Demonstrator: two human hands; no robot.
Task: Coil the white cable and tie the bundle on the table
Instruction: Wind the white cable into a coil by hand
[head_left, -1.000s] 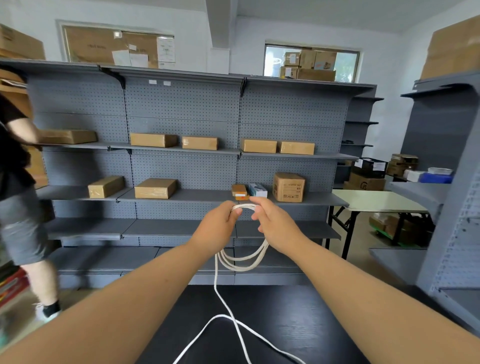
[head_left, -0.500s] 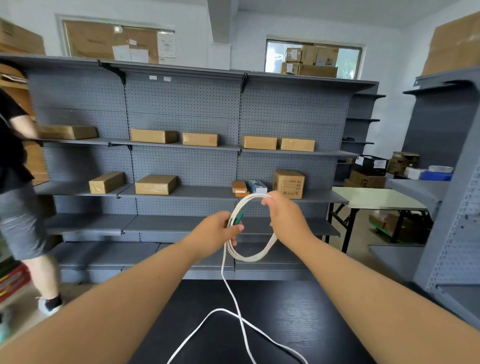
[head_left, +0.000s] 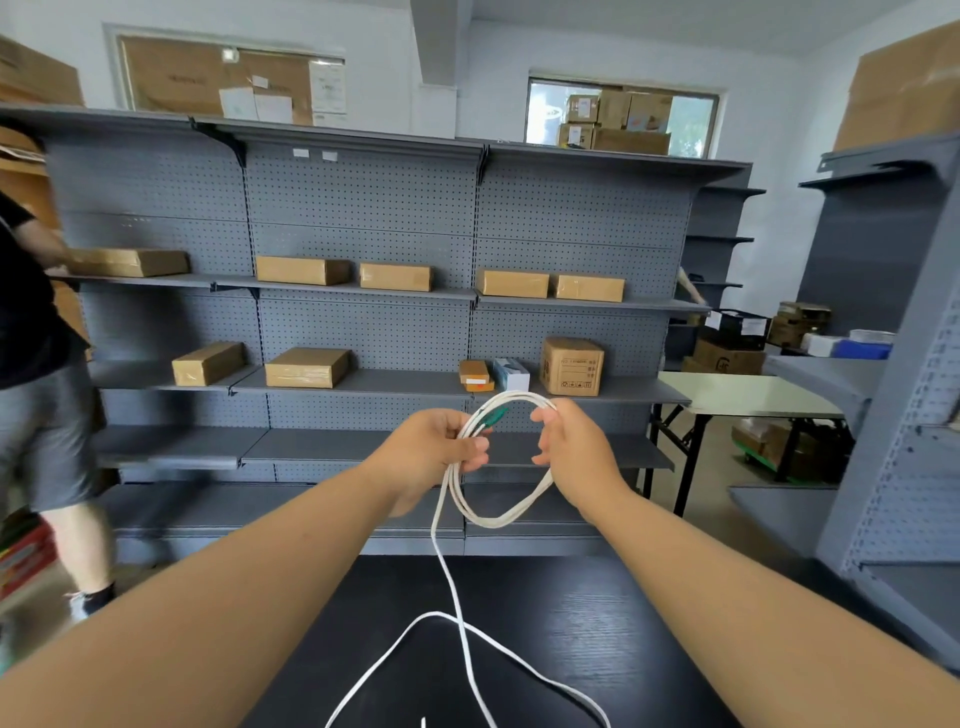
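Nearest me: black bench, with the slack of the white cable lying on it in one open curve; both tails run off the bottom edge of the view. A single strand climbs from the bench up to the left hand.

Both hands are held above the bench's far edge with the coiled part between them, a few loops hanging in a rough oval clear of the surface. Left fingers are curled round the bunched strands on the coil's left side, with the thumb clamping them. A green end piece sticks out just above that grip. On the right hand, the fingers are hooked over the top right of the loop; the thumb points left below, and I can't tell whether it touches the cable.

Beyond: grey pegboard shelving carrying scattered cardboard boxes. A person in a black top and grey shorts stands at its left end. Pale table to the right, with more cartons behind it.
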